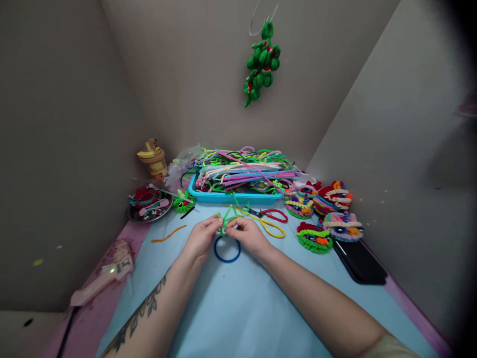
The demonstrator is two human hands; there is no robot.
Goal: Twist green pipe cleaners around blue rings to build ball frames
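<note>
Between my two hands is a green pipe cleaner (229, 214), bent into crossing loops. My left hand (204, 234) pinches its left side with thumb and forefinger. On the other side my right hand (249, 235) has its fingers closed on the same green strand. A blue ring (227, 261) lies just below the fingertips; whether it is joined to the green piece I cannot tell. Scissors with red and yellow handles (274, 216) rest beyond my right hand. An orange pipe cleaner (168, 234) lies to the left of my left hand.
A blue tray (238, 199) heaped with colourful pipe cleaners stands at the back. Finished fuzzy pieces (315, 237) and a black phone (359, 262) sit at right. At left are a glue gun (106, 281), a metal bowl (149, 214) and a yellow cup (153, 160). Green ornaments (262, 64) hang above.
</note>
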